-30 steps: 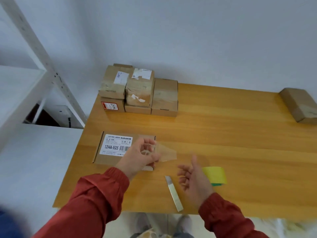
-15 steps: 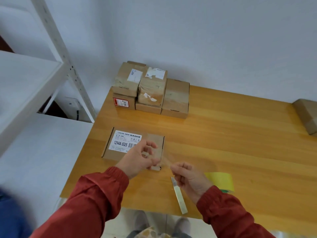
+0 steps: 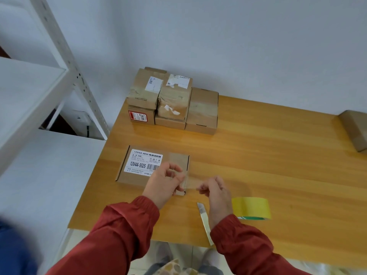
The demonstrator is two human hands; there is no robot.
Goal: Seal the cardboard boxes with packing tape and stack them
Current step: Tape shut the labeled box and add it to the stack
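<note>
Your left hand and right hand each pinch one end of a clear tape strip, stretched over the near right corner of the flat labelled box on the surface. Utility knife lies by your right wrist, yellow tape roll just right of it. Stacked boxes at far left corner.
</note>
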